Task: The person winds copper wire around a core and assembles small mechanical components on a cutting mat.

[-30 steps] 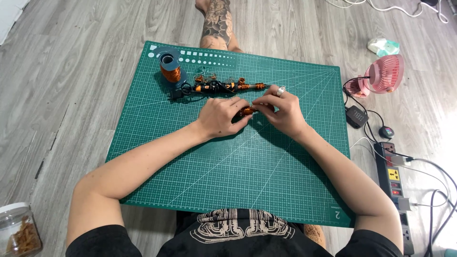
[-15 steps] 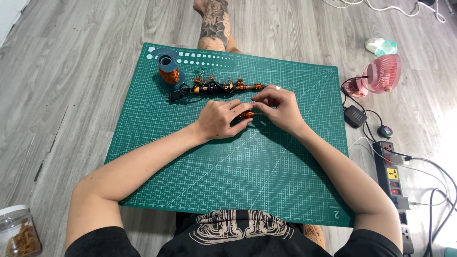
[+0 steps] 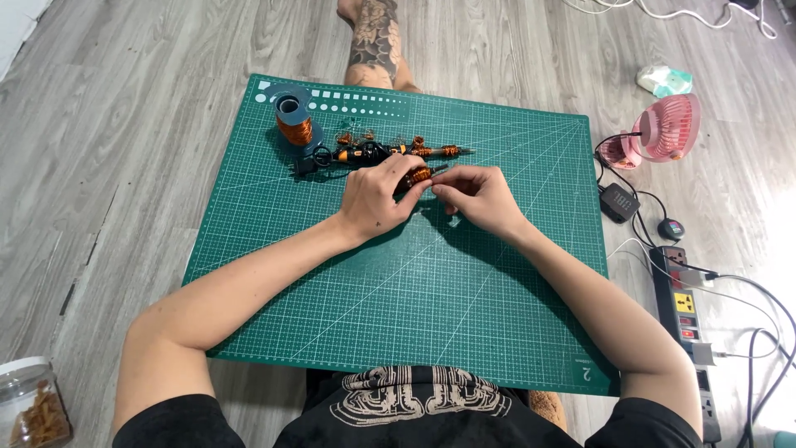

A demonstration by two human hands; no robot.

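Since both hands are bunched right over the same little piece, most of what could go sideways comes from how fine the stuff is. The left hand [image 3: 377, 195] is curled shut around a small rod wound with copper wire [image 3: 417, 175], and the right hand [image 3: 479, 196] is pinched closed at its tip, seemingly on the wire end, though I can't make out a strand there. All this sits near the far middle of the green cutting mat [image 3: 497, 299], which lies on the wooden floor.

What I'd worry about: thin wire like that could kink or snap if the pull isn't even, and if the grip loosens the turns could spring loose. The row of other wound pieces [image 3: 431, 151] and the black-handled tool [image 3: 352, 154] lie just beyond the knuckles, so a stray nudge could scatter them. The copper wire spool [image 3: 294, 124] stands upright near the far left corner and could tip if a line to it tugs.

Hard to see: the fingertips cover most of the held piece, the tiny bits near the spool are too small to identify, and the jar [image 3: 29, 406] at bottom left is cut off.
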